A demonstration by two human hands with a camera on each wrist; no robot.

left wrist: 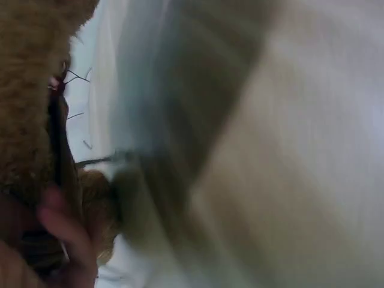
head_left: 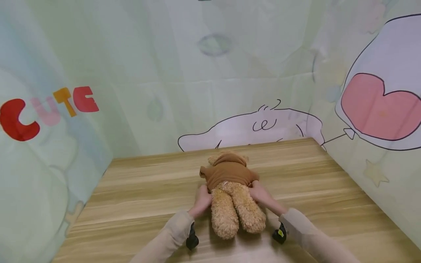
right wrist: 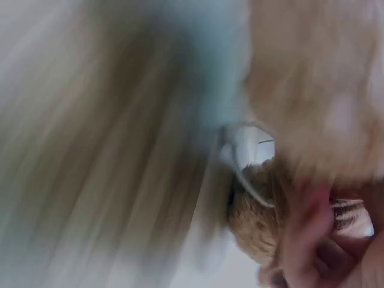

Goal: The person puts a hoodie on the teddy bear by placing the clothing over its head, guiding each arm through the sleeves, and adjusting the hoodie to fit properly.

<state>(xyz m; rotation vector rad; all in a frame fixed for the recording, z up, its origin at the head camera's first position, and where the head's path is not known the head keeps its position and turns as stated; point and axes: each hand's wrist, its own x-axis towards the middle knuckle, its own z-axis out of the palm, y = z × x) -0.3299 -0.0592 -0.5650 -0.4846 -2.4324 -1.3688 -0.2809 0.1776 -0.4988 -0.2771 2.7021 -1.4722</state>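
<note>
A teddy bear [head_left: 238, 212] with curly tan fur lies along the wooden table, legs toward me and head at the far end. It wears a brown hoodie [head_left: 228, 173], its hood lying over the head. At the hoodie's lower hem, my left hand [head_left: 202, 200] grips the bear's left-hand side as I see it. My right hand [head_left: 262, 193] holds the opposite side at the same height. Curled fingers [left wrist: 69, 225] show against the bear in the blurred left wrist view. In the right wrist view, bent fingers [right wrist: 309, 231] lie close under the fur; the palms are hidden.
The wooden table [head_left: 141, 193] has light and dark grain and extends to both sides of the bear. Printed curtains [head_left: 158, 54] with cartoon drawings hang behind its back edge and along both sides. A black wrist camera [head_left: 192, 239] hangs below the left sleeve, another [head_left: 279, 234] by the right.
</note>
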